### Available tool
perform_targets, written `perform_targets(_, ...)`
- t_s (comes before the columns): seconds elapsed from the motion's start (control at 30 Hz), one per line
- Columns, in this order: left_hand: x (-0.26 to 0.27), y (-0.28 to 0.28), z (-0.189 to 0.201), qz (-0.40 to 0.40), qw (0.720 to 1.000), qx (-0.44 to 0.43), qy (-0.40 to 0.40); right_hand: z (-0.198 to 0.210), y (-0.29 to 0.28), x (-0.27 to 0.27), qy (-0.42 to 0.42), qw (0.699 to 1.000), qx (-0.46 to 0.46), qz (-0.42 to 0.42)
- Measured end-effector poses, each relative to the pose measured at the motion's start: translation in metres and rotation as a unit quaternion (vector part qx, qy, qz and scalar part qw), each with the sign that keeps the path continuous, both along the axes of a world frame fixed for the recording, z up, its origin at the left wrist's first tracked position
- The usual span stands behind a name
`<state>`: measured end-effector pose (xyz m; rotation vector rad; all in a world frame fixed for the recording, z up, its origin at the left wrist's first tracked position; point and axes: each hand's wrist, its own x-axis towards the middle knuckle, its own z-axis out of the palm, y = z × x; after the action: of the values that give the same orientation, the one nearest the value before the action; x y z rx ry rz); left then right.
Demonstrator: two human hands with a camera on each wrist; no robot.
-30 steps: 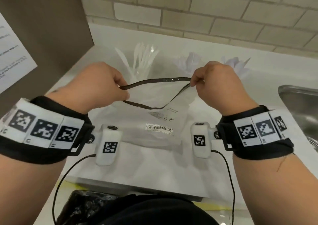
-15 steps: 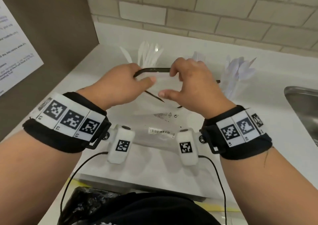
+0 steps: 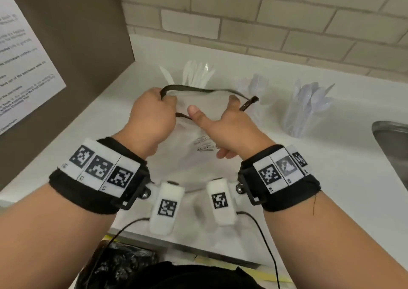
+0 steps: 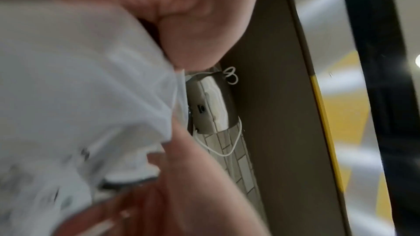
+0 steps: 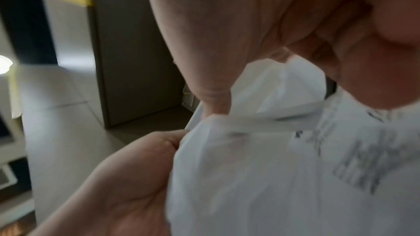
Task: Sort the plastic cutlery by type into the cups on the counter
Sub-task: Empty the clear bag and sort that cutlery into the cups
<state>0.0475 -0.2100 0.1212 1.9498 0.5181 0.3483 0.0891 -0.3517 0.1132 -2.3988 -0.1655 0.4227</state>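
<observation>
While both hands hold the clear bag (image 3: 194,156) above the bench (image 3: 331,178), left hand (image 3: 152,114) grips its dark zip rim, right hand (image 3: 229,125) pinches the opposite rim. Cutlery already stands in cups (image 3: 302,114) near the back edge. Bag looks empty; judged wrap-up. Next: set it aside.

- The head camera looked forward and down from above both hands at the counter (image 3: 331,178) and brick wall.
- The left wrist camera sat very close under the left hand (image 4: 181,15), facing along it; blurred.
- The right wrist camera, equally close, faced along the right hand (image 5: 261,15).
- All three shared the clear bag (image 3: 194,154).
</observation>
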Motion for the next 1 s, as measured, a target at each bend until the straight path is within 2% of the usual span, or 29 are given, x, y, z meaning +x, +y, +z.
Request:
perform_targets(0.07,-0.007,-0.003,-0.001,-0.021,0.988,-0.155,0.007,-0.002,0.004,0.001,0.04,0.995,0.092,-0.013)
perform_targets(0.1,-0.011,-0.004,-0.001,-0.054,0.98,-0.188,0.043,-0.003,0.005,0.003,0.036,0.99,0.138,-0.018)
perform_targets(0.17,-0.015,-0.006,0.001,-0.105,0.98,-0.121,0.116,-0.005,0.004,0.005,-0.016,0.982,0.188,-0.014)
perform_targets(0.23,-0.011,-0.003,0.002,-0.083,0.99,-0.01,0.116,-0.003,0.003,0.004,-0.057,0.973,0.222,0.0)
perform_targets(0.27,-0.009,-0.002,0.004,-0.069,0.992,0.005,0.105,-0.002,0.004,0.001,-0.066,0.969,0.237,0.012)
perform_targets(0.33,-0.004,-0.002,0.005,-0.082,0.991,-0.044,0.099,-0.002,0.007,-0.005,-0.067,0.957,0.281,0.029)
perform_targets(0.4,-0.001,-0.005,0.004,-0.097,0.979,-0.153,0.096,-0.007,0.008,-0.007,-0.05,0.935,0.35,0.008)
perform_targets(0.47,0.002,-0.005,0.004,-0.083,0.953,-0.283,0.07,-0.01,0.004,-0.006,-0.054,0.937,0.342,-0.039)
perform_targets(0.53,0.005,0.0,0.007,-0.062,0.901,-0.427,0.037,-0.016,-0.004,-0.002,-0.059,0.949,0.299,-0.076)
perform_targets(0.6,0.003,0.007,0.007,-0.1,0.844,-0.526,0.014,-0.021,-0.01,0.001,-0.036,0.961,0.262,-0.08)
perform_targets(0.63,0.0,0.009,0.01,-0.139,0.833,-0.535,0.022,-0.024,-0.012,0.0,-0.015,0.966,0.252,-0.064)
perform_targets(0.67,-0.004,0.008,0.013,-0.183,0.839,-0.51,0.048,-0.027,-0.012,0.0,0.004,0.966,0.256,-0.046)
perform_targets(0.7,-0.006,0.006,0.012,-0.208,0.865,-0.451,0.079,-0.028,-0.011,0.0,0.017,0.959,0.279,-0.038)
perform_targets(0.73,-0.005,0.004,0.007,-0.205,0.906,-0.352,0.112,-0.026,-0.011,0.001,0.023,0.948,0.314,-0.041)
perform_targets(0.77,-0.002,0.004,0.0,-0.173,0.943,-0.244,0.143,-0.022,-0.012,0.001,0.025,0.936,0.35,-0.041)
perform_targets(0.8,0.002,0.007,-0.006,-0.131,0.964,-0.167,0.162,-0.017,-0.012,0.001,0.024,0.928,0.371,-0.038)
perform_targets(0.83,0.002,0.007,-0.007,-0.101,0.969,-0.142,0.173,-0.013,-0.012,0.001,0.022,0.925,0.377,-0.03)
perform_targets(0.9,0.003,0.01,-0.005,-0.088,0.96,-0.201,0.174,-0.012,-0.011,0.0,0.017,0.939,0.344,-0.007)
perform_targets(1.0,0.003,0.012,0.003,-0.099,0.912,-0.376,0.132,-0.024,-0.01,-0.001,-0.005,0.978,0.205,0.033)
